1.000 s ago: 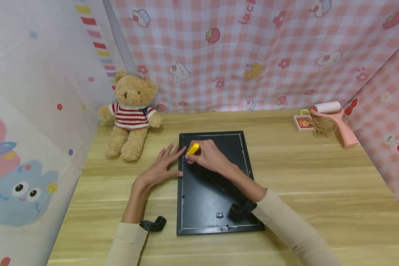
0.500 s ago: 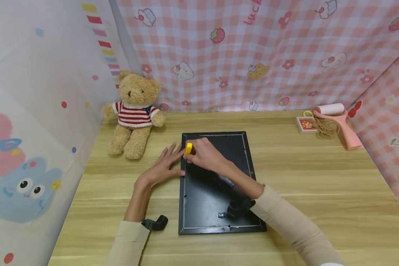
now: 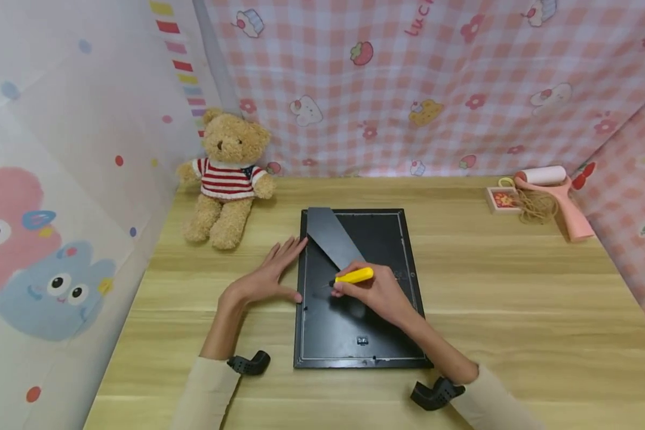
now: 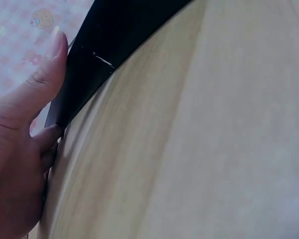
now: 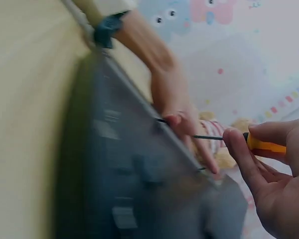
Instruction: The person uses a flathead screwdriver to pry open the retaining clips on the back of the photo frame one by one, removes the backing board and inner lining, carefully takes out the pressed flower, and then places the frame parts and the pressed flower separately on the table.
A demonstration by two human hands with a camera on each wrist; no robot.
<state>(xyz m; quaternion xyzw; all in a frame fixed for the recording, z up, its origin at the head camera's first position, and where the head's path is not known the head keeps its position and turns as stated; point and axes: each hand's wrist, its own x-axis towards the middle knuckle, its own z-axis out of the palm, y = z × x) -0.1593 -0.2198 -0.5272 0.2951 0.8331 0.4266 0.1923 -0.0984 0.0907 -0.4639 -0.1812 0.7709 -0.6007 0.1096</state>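
Observation:
A black picture frame (image 3: pixel 322 334) lies back side up on the table, its long sides running away from me. A grey stand flap (image 3: pixel 328 233) slants across its upper left. My right hand (image 3: pixel 381 295) pinches the yellow handle of a screwdriver (image 3: pixel 356 275) over the middle of the frame; its thin shaft points left. In the right wrist view the screwdriver (image 5: pixel 266 148) shows its bare shaft clear of the backing. Fingers spread, my left hand (image 3: pixel 266 280) touches the frame's left edge with fingertips and thumb. The left wrist view shows its thumb beside the black edge (image 4: pixel 89 59).
A teddy bear (image 3: pixel 228 179) in a striped sweater sits at the back left. At the back right lie a small box (image 3: pixel 502 200), a bundle of twine (image 3: pixel 537 206) and a pink tool with a white roll (image 3: pixel 556 194). Patterned cloth (image 3: pixel 387 89) hangs behind the wooden table.
My right hand has moved the screwdriver from the frame's upper left edge toward its middle, uncovering the grey flap. My left hand stays at the left edge, slightly lower. The head view has shifted slightly.

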